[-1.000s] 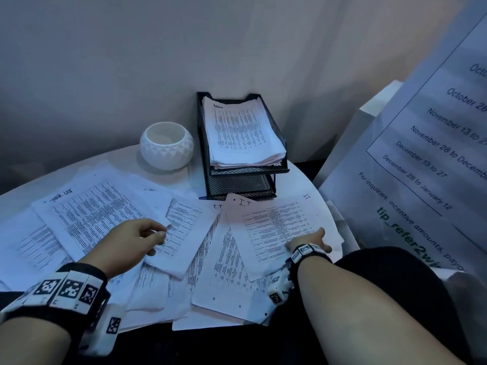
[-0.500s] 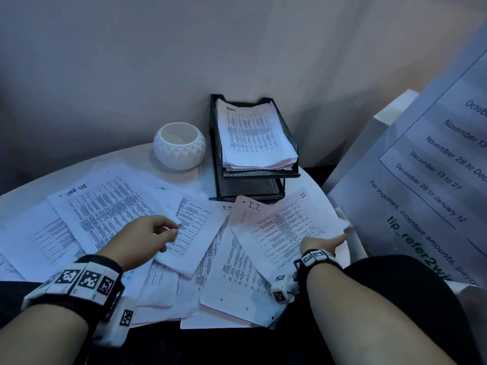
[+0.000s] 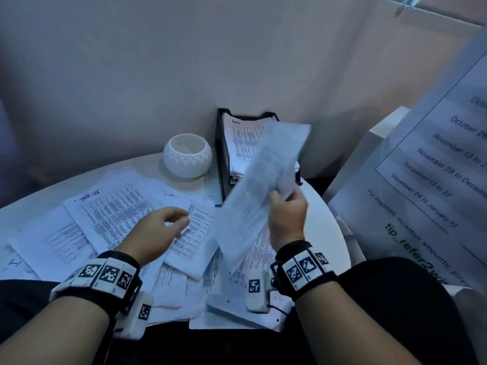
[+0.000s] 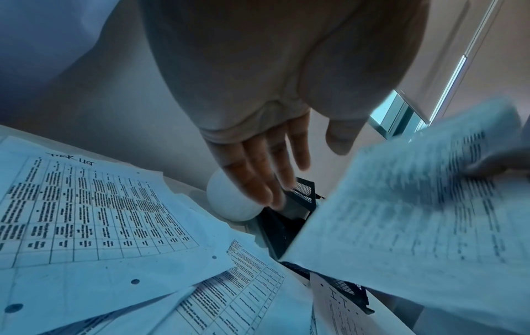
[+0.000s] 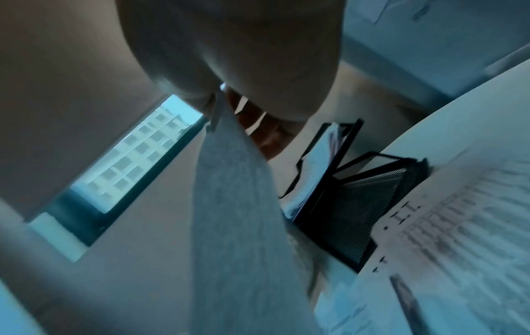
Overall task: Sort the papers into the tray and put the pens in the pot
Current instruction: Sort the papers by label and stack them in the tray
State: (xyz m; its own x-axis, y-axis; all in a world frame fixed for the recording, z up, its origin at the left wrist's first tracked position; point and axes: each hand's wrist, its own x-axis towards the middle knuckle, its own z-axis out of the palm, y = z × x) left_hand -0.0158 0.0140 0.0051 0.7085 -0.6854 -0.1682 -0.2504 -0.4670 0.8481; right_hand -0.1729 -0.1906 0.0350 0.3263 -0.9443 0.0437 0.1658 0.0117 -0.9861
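My right hand [image 3: 286, 204] grips one printed sheet [image 3: 259, 185] by its right edge and holds it tilted in the air in front of the black mesh tray [image 3: 221, 164]. The tray's top tier holds a stack of papers [image 3: 241, 138]. In the right wrist view the held sheet [image 5: 238, 226] hangs edge-on from my fingers [image 5: 266, 136]. My left hand [image 3: 168, 222] hovers over the scattered papers [image 3: 113, 214] with fingers relaxed and nothing in it; the left wrist view shows its straight fingers [image 4: 258, 172]. The white pot [image 3: 187, 155] stands left of the tray. No pen is clearly visible.
Loose sheets cover the round white table [image 3: 324, 222] from the left edge to its middle. A large printed notice [image 3: 427, 185] leans on a white box [image 3: 369, 159] at the right. A wall stands close behind the tray and pot.
My right hand has taken the sheet marked I.T. off the pile and lifted it up toward the tray. The left hand has stayed above the papers.
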